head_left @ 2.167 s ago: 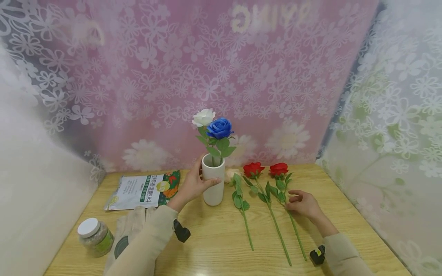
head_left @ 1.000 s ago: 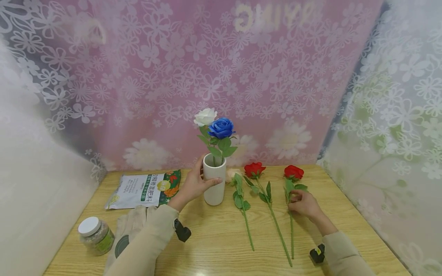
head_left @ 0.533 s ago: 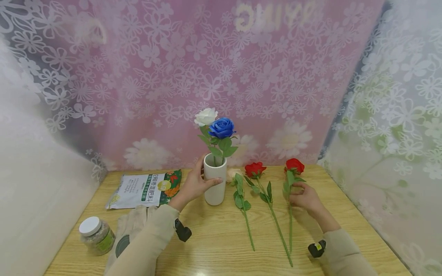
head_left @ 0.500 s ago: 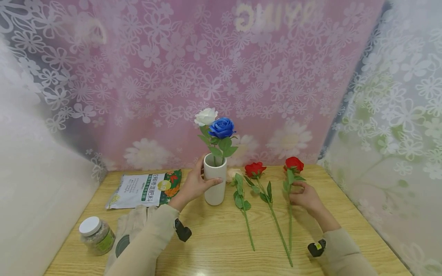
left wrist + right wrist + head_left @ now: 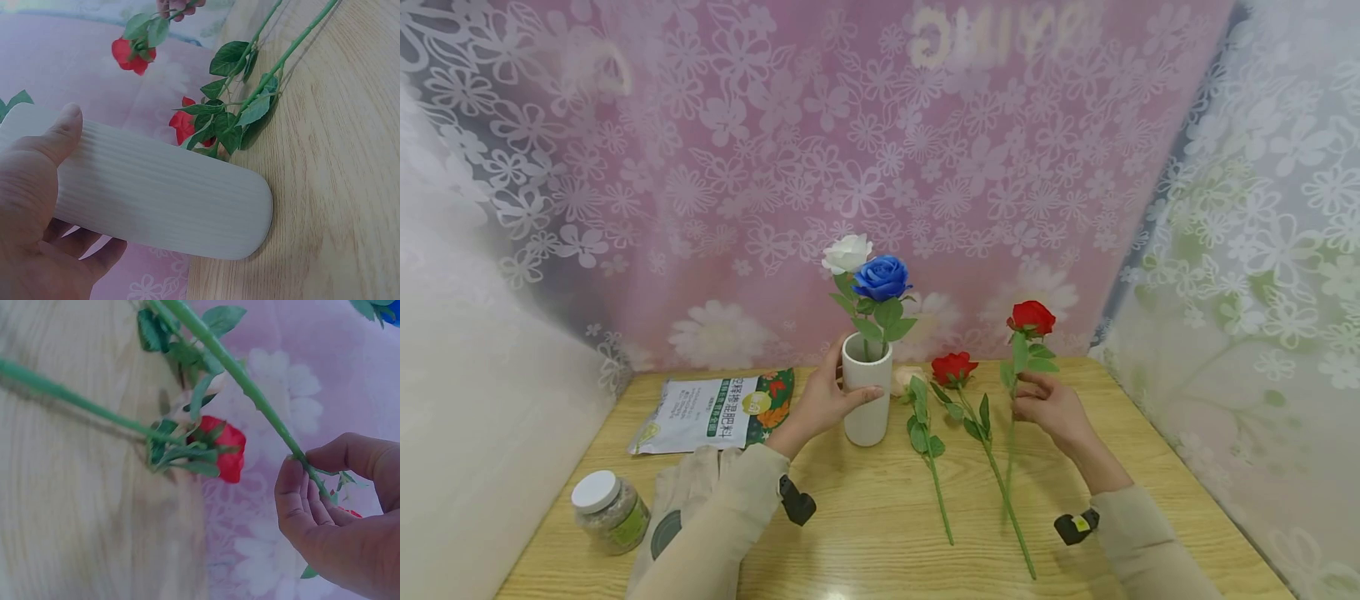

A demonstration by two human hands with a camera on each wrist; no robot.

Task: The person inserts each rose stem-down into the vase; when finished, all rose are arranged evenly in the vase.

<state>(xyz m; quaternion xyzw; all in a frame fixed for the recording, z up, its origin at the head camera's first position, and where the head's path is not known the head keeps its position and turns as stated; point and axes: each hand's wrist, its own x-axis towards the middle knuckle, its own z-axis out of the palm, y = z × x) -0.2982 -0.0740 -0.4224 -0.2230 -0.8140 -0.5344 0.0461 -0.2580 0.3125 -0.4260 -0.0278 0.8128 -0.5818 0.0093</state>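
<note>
My left hand [image 5: 829,402] grips a ribbed white vase [image 5: 867,412] standing on the table, thumb in front and fingers around the far side. In the vase stand a white rose [image 5: 847,254] and a blue rose [image 5: 881,278]. My right hand [image 5: 1054,410] pinches the green stem of a red rose [image 5: 1032,317], bloom up, below its leaves; the right wrist view shows the stem [image 5: 250,387] between thumb and fingertips. A second red rose [image 5: 953,368] lies on the table, beside a pale cream rose [image 5: 908,381] whose bloom is partly hidden behind the vase.
To the left lie a printed bag [image 5: 711,414], a lidded jar [image 5: 611,512] and a pair of pale gloves [image 5: 694,479] partly under my left sleeve. A flowered pink curtain [image 5: 775,183] closes off the back of the wooden table [image 5: 850,533].
My right hand has taken hold of the right-hand red rose, lifted it off the table and tilted it upright, shifting slightly left. The left hand stays on the vase.
</note>
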